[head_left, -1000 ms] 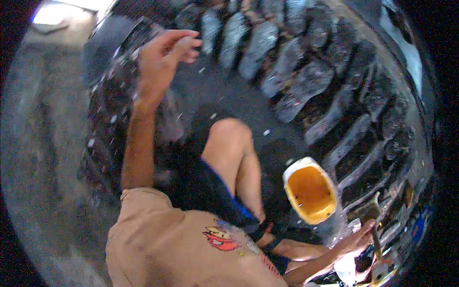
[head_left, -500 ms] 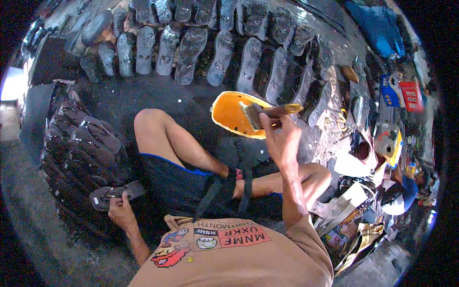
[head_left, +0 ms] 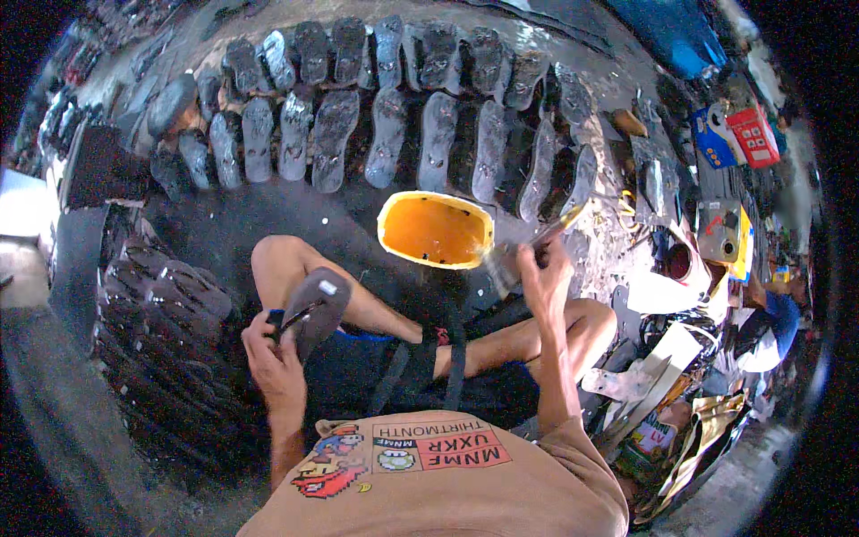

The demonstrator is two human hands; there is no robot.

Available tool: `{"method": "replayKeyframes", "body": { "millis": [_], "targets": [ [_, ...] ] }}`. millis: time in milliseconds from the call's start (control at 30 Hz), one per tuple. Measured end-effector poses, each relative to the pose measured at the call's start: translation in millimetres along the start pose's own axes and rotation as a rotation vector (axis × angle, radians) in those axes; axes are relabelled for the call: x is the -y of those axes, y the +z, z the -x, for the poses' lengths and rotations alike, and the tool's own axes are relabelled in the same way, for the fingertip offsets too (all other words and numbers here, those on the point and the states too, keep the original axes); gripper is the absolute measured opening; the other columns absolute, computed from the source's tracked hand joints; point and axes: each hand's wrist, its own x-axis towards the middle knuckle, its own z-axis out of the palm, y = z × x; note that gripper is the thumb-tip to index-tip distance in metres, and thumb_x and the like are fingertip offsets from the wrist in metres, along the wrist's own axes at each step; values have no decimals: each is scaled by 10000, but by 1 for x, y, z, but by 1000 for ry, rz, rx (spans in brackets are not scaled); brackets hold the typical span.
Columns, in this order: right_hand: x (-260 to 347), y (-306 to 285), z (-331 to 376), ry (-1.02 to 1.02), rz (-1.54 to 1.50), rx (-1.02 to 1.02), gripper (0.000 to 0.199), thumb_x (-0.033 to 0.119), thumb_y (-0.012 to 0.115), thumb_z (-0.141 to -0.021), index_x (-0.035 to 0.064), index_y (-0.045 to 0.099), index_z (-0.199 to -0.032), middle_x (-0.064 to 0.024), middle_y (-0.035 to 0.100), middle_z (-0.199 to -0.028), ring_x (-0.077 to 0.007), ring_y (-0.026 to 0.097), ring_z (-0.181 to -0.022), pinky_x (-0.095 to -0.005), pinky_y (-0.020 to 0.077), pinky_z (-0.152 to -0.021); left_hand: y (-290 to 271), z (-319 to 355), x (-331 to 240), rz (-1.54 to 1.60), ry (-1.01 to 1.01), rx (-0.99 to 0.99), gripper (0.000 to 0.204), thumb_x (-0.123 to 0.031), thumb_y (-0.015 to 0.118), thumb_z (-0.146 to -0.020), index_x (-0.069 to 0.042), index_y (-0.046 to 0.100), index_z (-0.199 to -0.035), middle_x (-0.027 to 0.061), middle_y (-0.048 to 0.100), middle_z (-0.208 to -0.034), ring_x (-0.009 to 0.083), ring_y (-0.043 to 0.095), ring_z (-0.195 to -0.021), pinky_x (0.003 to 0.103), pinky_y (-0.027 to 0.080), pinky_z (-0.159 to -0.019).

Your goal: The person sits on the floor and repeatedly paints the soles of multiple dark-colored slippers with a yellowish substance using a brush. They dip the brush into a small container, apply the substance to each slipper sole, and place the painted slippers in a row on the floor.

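My left hand (head_left: 274,360) is closed around a dark flip-flop (head_left: 324,309), lifted over my left knee, its strap near my fingers and a small white label at one end. In my right hand (head_left: 546,273) is a wide brush (head_left: 506,268), gripped by its handle, with bristles beside the right rim of a yellow tub (head_left: 383,234). Orange-amber liquid (head_left: 436,231) lies inside the tub, which stands on the dark ground before my crossed legs.
Beyond the tub, dark shoe soles (head_left: 387,139) lie in two curved rows. A heap of flip-flops (head_left: 170,295) rises at my left. Boxes, a red one (head_left: 752,136) among them, and scraps crowd the right, where another person (head_left: 768,331) is partly visible.
My left hand has raised the flip-flop off the heap and brought it right, over my knee. My right hand has drawn the brush from above the tub to its right rim.
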Motion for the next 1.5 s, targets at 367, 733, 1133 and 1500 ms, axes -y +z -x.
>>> {"method": "replayKeyframes", "body": {
  "millis": [367, 733, 1133, 1500],
  "targets": [
    [20, -30, -21, 542, -1600, 58, 239, 189, 692, -1001, 25, 665, -1174, -147, 745, -1173, -220, 751, -1017, -343, 635, -842, 0, 4, 9, 152, 163, 401, 385, -23, 669, -896, 4, 667, -1281, 122, 660, -1335, 297, 601, -1265, 407, 458, -1098],
    [147, 32, 5, -848, -280, -29, 225, 259, 889, -764, 121, 726, -833, -93, 673, -814, -312, 646, -796, -444, 492, -726, 61, 7, -61, 1566, -664, 898, 567, -477, 541, -973, -4, 594, -1282, 161, 716, -1034, 283, 709, -830, 411, 610, -691],
    [138, -11, -21, -209, -486, -214, 300, 282, 906, -787, 59, 795, -955, -84, 797, -891, -164, 751, -795, -350, 591, -748, 61, 3, -45, 1315, -484, 881, 869, -661, 506, -876, 107, 558, -1278, 223, 688, -974, 252, 674, -681, 329, 560, -570],
    [126, -27, 9, -275, -401, 115, 240, 200, 870, -836, 41, 811, -1007, -69, 797, -875, -117, 736, -821, -291, 579, -738, 76, -8, -69, 1413, -497, 784, 661, -537, 499, -1011, 34, 555, -1340, 199, 698, -1097, 308, 690, -889, 415, 588, -741]
  ]
}}
